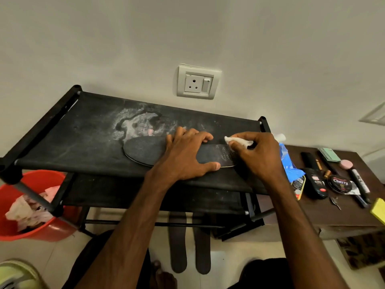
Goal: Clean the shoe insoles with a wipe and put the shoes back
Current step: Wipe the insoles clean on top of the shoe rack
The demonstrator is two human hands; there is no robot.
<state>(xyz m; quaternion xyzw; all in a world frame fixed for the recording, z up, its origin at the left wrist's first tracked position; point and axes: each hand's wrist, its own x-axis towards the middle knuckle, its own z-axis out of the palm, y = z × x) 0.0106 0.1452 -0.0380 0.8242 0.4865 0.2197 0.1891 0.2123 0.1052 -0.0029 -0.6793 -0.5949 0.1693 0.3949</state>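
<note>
Black fabric-topped rack shelf (83, 130) is carrying the dark flat insole (145, 152); the left hand (185, 157), grip spread, is pinning it steady while the right hand (258, 155) is pinching a crumpled white wipe (237, 141) against its right end.

Flat black fabric-topped insole (145, 151) with white dotted print at one end, crumpled white wipe (237, 141), black fabric rack shelf (83, 130) blotched with whitish stain, round orange-red plastic bucket (41, 226), dark brown wooden side table (312, 213)
</note>
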